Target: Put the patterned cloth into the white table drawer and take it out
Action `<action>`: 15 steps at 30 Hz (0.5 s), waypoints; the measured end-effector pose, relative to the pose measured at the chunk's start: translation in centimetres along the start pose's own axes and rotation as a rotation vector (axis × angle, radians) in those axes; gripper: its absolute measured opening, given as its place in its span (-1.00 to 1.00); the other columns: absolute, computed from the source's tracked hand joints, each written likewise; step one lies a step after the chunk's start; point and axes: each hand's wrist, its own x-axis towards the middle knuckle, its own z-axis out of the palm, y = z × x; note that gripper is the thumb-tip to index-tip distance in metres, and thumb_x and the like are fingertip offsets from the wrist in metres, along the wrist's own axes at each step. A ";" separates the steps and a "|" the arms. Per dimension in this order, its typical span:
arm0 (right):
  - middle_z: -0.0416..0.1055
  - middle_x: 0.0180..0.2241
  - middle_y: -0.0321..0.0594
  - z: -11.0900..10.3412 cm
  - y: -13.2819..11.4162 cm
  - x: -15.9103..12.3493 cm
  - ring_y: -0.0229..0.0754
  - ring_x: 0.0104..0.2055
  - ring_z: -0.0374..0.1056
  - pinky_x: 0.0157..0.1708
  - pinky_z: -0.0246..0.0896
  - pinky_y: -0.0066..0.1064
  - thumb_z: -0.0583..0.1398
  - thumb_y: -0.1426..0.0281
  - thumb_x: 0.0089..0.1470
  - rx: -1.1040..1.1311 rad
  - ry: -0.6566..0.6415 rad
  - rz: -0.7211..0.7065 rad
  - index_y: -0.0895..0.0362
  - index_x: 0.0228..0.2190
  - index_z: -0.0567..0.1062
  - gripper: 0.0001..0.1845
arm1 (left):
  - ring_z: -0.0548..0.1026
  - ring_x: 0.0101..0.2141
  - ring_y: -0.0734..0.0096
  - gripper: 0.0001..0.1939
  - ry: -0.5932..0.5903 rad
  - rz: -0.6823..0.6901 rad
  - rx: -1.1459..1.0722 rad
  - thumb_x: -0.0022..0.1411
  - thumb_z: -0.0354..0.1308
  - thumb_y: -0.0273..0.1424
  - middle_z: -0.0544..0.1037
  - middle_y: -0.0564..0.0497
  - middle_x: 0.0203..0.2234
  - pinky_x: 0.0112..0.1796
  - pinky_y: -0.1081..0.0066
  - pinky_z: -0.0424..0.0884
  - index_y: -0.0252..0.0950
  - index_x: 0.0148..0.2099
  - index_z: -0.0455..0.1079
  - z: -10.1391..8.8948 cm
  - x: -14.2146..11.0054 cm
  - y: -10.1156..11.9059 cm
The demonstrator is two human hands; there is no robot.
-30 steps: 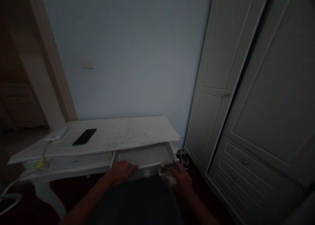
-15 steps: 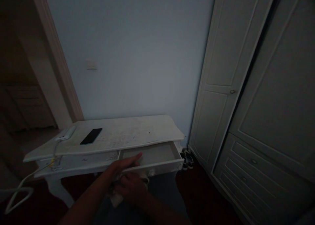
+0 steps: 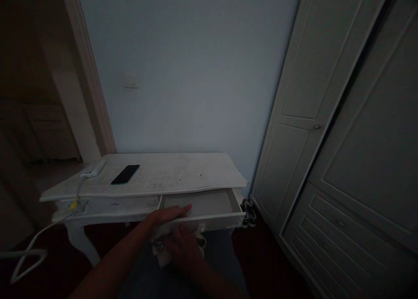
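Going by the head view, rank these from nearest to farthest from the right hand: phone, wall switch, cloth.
From the right hand:
1. Cloth: nearest, in that hand's grip, at the drawer front.
2. Phone: flat on the desktop, toward the left.
3. Wall switch: farthest, on the wall behind and above the desktop.

Left hand (image 3: 168, 214) over rim of pulled-out drawer (image 3: 218, 222); right hand (image 3: 185, 249) holds bunched cloth (image 3: 163, 254) at its front. Dark phone (image 3: 126, 174) flat on scuffed white table (image 3: 173, 168).
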 end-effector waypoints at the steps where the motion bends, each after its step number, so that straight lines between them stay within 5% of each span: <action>1: 0.45 -0.10 -0.09 0.2 -0.3 0.2 0.02 -0.10 0.37 -0.19 0.42 -0.19 0.23 0.24 0.35 0.000 -0.014 -0.008 0.00 0.00 0.52 -0.76 | 0.54 -0.16 0.02 0.06 -0.001 -0.019 -0.007 0.14 -0.29 0.51 0.67 -0.16 -0.18 -0.02 0.15 0.40 -0.30 -0.16 0.63 0.0 -0.1 0.1; 4: 0.46 -0.09 -0.08 -0.8 -0.2 0.1 0.03 -0.11 0.39 -0.21 0.42 -0.20 0.26 0.27 0.32 -0.004 -0.028 0.026 0.03 -0.04 0.54 -0.79 | 0.53 -0.08 -0.02 0.06 0.003 -0.017 0.004 0.13 -0.26 0.52 0.66 -0.16 -0.14 0.02 0.15 0.38 -0.30 -0.12 0.63 0.0 -0.3 0.3; 8: 0.46 0.02 -0.05 -5.7 2.3 -1.1 0.03 -0.04 0.40 -0.11 0.38 -0.21 0.25 0.45 0.26 -0.023 -0.010 0.123 0.02 0.01 0.54 -0.71 | 0.51 -0.06 -0.03 0.05 0.003 0.036 0.022 0.13 -0.26 0.52 0.65 -0.17 -0.15 0.03 0.17 0.36 -0.30 -0.16 0.63 0.2 -0.3 0.4; 12: 0.41 0.17 -0.01 -10.8 7.9 -3.9 0.08 0.05 0.39 -0.05 0.35 -0.19 0.21 0.59 0.13 -0.101 -0.030 0.230 -0.03 0.06 0.53 -0.50 | 0.51 -0.12 0.06 -0.05 -0.010 0.089 0.031 0.18 -0.22 0.47 0.63 -0.09 -0.22 -0.08 0.25 0.38 -0.24 -0.17 0.61 0.3 -0.2 0.2; 15: 0.45 0.11 -0.05 -12.3 12.8 -7.9 0.09 0.03 0.41 -0.05 0.35 -0.20 0.23 0.58 0.06 -0.094 -0.032 0.222 -0.11 0.06 0.57 -0.44 | 0.48 -0.31 0.17 -0.17 -0.042 0.129 0.056 0.12 -0.01 0.43 0.56 -0.01 -0.41 -0.27 0.33 0.33 -0.26 -0.32 0.58 0.3 -0.2 0.1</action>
